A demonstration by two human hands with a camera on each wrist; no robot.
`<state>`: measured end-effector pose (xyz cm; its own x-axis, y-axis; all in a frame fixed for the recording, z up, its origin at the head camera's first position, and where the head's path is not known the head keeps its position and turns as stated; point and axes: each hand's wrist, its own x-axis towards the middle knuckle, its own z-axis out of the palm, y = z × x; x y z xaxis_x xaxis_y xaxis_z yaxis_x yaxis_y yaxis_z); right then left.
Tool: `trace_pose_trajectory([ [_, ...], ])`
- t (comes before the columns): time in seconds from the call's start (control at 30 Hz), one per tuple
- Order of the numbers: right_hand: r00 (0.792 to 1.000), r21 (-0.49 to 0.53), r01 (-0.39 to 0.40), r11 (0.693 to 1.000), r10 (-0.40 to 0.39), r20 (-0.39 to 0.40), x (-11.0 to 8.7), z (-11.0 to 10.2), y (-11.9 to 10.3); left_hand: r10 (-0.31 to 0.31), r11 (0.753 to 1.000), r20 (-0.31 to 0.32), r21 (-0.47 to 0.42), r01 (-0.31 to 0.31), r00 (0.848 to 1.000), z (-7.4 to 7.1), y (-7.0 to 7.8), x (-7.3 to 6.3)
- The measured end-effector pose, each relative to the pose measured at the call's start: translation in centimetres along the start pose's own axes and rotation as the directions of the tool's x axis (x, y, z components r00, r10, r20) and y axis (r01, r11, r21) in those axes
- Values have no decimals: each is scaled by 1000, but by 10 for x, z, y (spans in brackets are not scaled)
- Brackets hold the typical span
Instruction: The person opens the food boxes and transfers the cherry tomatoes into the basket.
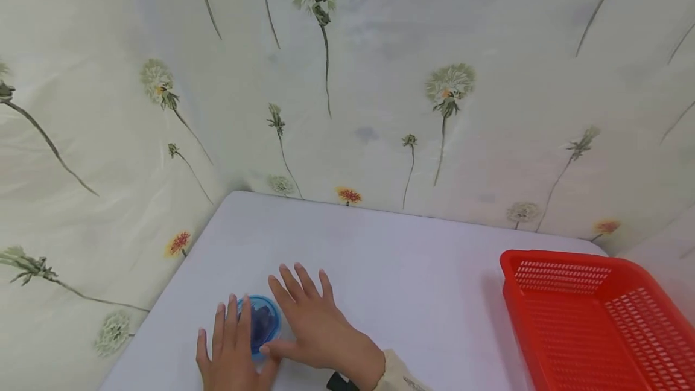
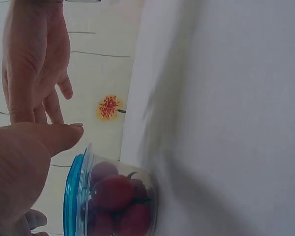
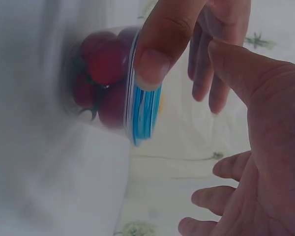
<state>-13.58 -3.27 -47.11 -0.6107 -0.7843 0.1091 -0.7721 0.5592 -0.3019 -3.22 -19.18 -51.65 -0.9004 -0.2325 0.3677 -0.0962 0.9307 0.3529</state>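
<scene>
A clear plastic tub (image 2: 146, 187) of small red tomatoes (image 3: 108, 61) stands on the table, closed by a blue lid (image 1: 266, 321). My left hand (image 1: 230, 346) hovers over the lid's left side with fingers extended, covering part of it. Its thumb (image 3: 157, 54) overlaps the lid's edge in the right wrist view. To the right of the tub, my right hand (image 1: 320, 327) has its fingers spread and straight, its thumb pointing toward the left thumb. Neither hand grips anything.
A red plastic basket (image 1: 521, 330) with perforated walls stands at the right of the white table (image 1: 412, 282). Behind and to the left hangs a pale cloth (image 1: 380, 95) printed with dandelions, meeting the table's edges. A black object (image 1: 341, 382) shows under the right wrist.
</scene>
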Motion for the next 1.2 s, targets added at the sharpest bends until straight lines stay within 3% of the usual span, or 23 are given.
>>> trace_pose_trajectory([
  [0.2,1000,-7,20,1000,-20,21,13,5,-6,-96,995,0,13,96,995,-6,-11,-4],
  [0.37,999,-9,33,999,-32,41,23,3,-13,-237,971,-14,11,237,971,-7,-18,-12],
  [0.5,998,-28,40,999,-38,51,29,3,-16,-282,959,-33,-24,282,959,-7,-21,-15],
  [0.63,996,-36,49,998,-46,73,34,5,-19,-315,948,-3,-57,314,949,-7,-25,-16],
  [0.77,994,-50,70,996,-65,89,39,6,-23,-371,921,81,-93,378,925,-6,-34,-18],
  [0.87,993,-62,84,995,-78,89,44,6,-26,-386,907,128,-129,401,914,-2,-40,-18],
  [1.07,988,-84,120,989,-111,106,55,8,-31,-358,898,123,-228,377,926,10,-50,-16],
  [1.2,982,-99,137,986,-122,141,60,9,-35,-366,869,195,-279,409,910,13,-54,-15],
])
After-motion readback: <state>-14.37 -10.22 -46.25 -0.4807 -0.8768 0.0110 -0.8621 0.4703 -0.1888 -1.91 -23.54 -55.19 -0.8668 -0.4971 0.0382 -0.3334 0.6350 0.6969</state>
